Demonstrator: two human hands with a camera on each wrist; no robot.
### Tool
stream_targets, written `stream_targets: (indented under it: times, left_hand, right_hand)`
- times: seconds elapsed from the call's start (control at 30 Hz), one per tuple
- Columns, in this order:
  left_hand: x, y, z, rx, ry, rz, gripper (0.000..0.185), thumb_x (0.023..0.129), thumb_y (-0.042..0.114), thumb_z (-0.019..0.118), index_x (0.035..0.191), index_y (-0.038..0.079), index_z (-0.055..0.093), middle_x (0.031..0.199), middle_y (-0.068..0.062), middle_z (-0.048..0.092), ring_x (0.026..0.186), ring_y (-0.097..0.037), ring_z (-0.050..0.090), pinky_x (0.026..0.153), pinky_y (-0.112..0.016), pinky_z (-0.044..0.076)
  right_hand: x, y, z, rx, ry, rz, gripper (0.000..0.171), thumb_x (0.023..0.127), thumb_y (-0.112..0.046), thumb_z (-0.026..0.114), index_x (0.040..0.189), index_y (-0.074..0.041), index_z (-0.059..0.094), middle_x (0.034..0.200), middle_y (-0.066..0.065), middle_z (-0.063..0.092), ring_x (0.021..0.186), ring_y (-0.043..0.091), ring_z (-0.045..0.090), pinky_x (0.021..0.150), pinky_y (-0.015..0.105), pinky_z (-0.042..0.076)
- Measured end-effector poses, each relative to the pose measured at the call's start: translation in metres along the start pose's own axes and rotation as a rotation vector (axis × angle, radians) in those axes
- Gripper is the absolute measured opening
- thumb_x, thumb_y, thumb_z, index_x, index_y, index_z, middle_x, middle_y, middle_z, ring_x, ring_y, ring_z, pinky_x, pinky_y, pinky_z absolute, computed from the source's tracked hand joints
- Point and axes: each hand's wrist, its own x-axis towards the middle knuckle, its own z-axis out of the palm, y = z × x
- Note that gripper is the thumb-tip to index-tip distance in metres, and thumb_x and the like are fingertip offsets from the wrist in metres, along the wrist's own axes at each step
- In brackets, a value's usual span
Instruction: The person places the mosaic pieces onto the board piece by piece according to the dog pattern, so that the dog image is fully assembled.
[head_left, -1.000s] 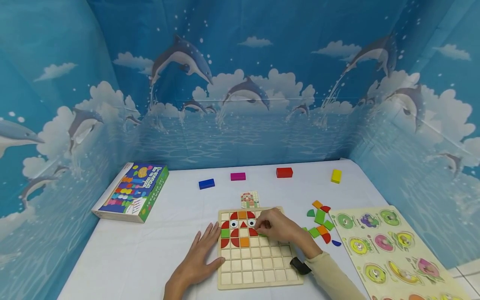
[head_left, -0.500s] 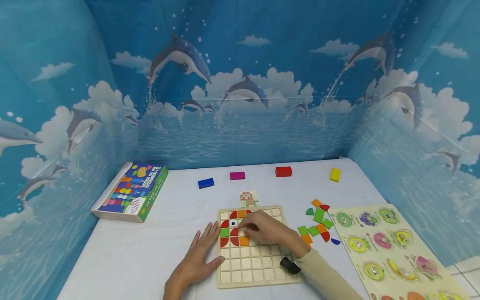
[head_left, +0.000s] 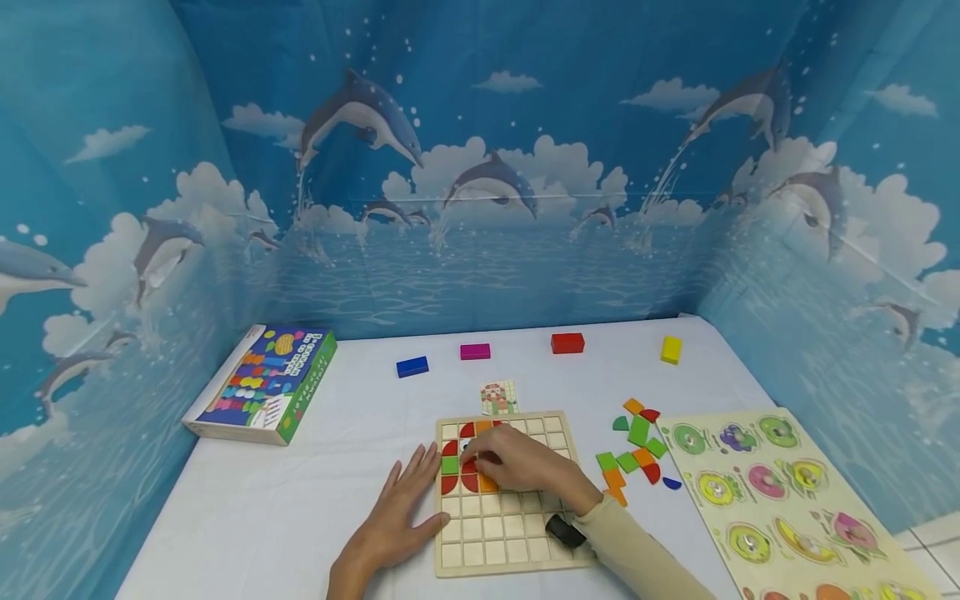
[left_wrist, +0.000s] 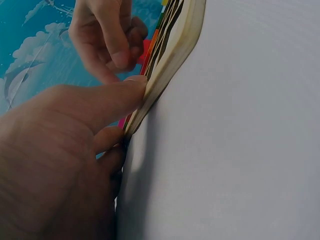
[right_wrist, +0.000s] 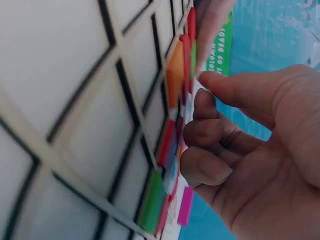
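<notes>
A wooden grid board (head_left: 495, 552) lies in front of me, its upper left cells filled with red quarter-round pieces (head_left: 450, 485), a green square (head_left: 449, 465) and orange squares (head_left: 487, 483). My right hand (head_left: 517, 458) reaches over these pieces from the right and partly covers them, including a round eye piece. In the right wrist view its fingers (right_wrist: 205, 165) are loosely bent, thumb tip close to the index finger, fingertips right at the pieces. No piece shows between them. My left hand (head_left: 397, 517) lies spread at the board's left edge, thumb touching the rim (left_wrist: 175, 55).
A small pattern card (head_left: 498, 397) lies behind the board. Loose coloured pieces (head_left: 637, 432) are scattered to its right, beside a fruit puzzle board (head_left: 705, 533). Blue (head_left: 412, 367), magenta (head_left: 475, 352), red (head_left: 567, 343) and yellow blocks (head_left: 671, 350) line the back. A box (head_left: 262, 383) sits left.
My right hand has moved left across the board, from the right-hand eye piece to the left-hand one. A green piece formerly beside its fingers is no longer visible there. My left hand stays put.
</notes>
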Motion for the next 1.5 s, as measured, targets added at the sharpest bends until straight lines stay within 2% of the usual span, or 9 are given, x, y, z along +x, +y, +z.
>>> stream_targets:
  times: [0.17,0.23,0.5,0.77,0.87,0.93,1.03,1.23,1.5]
  left_hand:
    - [0.001,0.002,0.002,0.005,0.006,-0.005,0.088,0.099,0.031,0.079,0.171,0.013,0.032,0.179,-0.003,0.023,0.168,-0.033,0.01,0.135,-0.061,0.001]
    - [0.001,0.002,0.002,0.01,0.01,-0.011,0.088,0.098,0.031,0.079,0.171,0.013,0.033,0.179,-0.003,0.024,0.167,-0.033,0.011,0.134,-0.062,0.002]
    - [-0.001,0.003,0.001,0.008,0.013,-0.028,0.09,0.097,0.031,0.081,0.171,0.014,0.033,0.179,-0.003,0.024,0.168,-0.032,0.01,0.134,-0.062,0.001]
    - [-0.002,0.001,0.0,0.0,0.022,-0.028,0.089,0.098,0.03,0.08,0.171,0.014,0.033,0.179,-0.001,0.025,0.168,-0.031,0.01,0.135,-0.06,0.001]
    - [-0.001,0.001,0.001,-0.011,0.018,-0.014,0.089,0.098,0.029,0.08,0.171,0.014,0.032,0.179,-0.002,0.024,0.168,-0.032,0.01,0.135,-0.059,0.001]
    - [-0.001,0.001,0.001,-0.012,0.017,-0.014,0.09,0.097,0.03,0.081,0.171,0.015,0.032,0.179,-0.001,0.024,0.168,-0.032,0.01,0.135,-0.059,0.001]
    - [-0.001,0.002,0.001,-0.007,0.021,-0.017,0.09,0.097,0.03,0.081,0.171,0.015,0.032,0.179,-0.001,0.025,0.168,-0.032,0.01,0.135,-0.06,0.001]
    - [-0.001,0.002,0.001,-0.001,0.025,-0.015,0.089,0.097,0.03,0.08,0.171,0.014,0.033,0.179,-0.003,0.025,0.168,-0.033,0.011,0.134,-0.062,0.001]
    - [0.0,0.002,0.001,-0.001,0.005,-0.044,0.089,0.098,0.029,0.079,0.171,0.014,0.031,0.18,0.001,0.022,0.168,-0.028,0.008,0.136,-0.053,0.0]
  right_hand:
    - [-0.016,0.011,-0.02,0.121,0.087,-0.005,0.022,0.105,0.002,0.064,0.12,-0.001,0.08,0.103,0.01,0.079,0.07,0.004,0.052,0.065,0.022,0.05]
    - [-0.024,0.019,-0.028,0.151,0.12,0.008,0.022,0.105,0.002,0.064,0.121,0.001,0.079,0.095,0.01,0.076,0.068,0.003,0.051,0.062,0.022,0.049]
    - [-0.047,0.047,-0.042,0.143,0.216,0.164,0.021,0.103,0.0,0.069,0.121,0.0,0.079,0.092,0.004,0.072,0.075,0.009,0.055,0.066,0.023,0.051]
    - [-0.034,0.054,-0.03,0.148,0.148,0.125,0.023,0.106,-0.003,0.065,0.124,0.004,0.077,0.084,-0.001,0.067,0.069,0.005,0.049,0.063,0.022,0.045]
    - [-0.032,0.054,-0.027,0.11,0.146,0.127,0.022,0.106,-0.002,0.065,0.123,0.004,0.077,0.091,0.001,0.072,0.07,0.004,0.047,0.064,0.022,0.043]
    - [-0.032,0.053,-0.026,0.108,0.15,0.133,0.021,0.105,-0.001,0.065,0.121,0.004,0.078,0.099,0.005,0.076,0.072,0.005,0.049,0.064,0.022,0.045]
    - [-0.034,0.051,-0.028,0.115,0.161,0.16,0.02,0.105,-0.002,0.066,0.12,0.003,0.079,0.103,0.007,0.077,0.075,0.007,0.052,0.066,0.023,0.047]
    - [-0.038,0.048,-0.03,0.086,0.185,0.218,0.014,0.104,-0.002,0.068,0.111,-0.001,0.081,0.1,0.003,0.076,0.08,0.009,0.057,0.072,0.023,0.055]
    - [-0.043,0.045,-0.033,0.039,0.189,0.215,0.012,0.103,-0.003,0.07,0.103,-0.003,0.082,0.097,0.001,0.078,0.081,0.007,0.061,0.077,0.025,0.059]
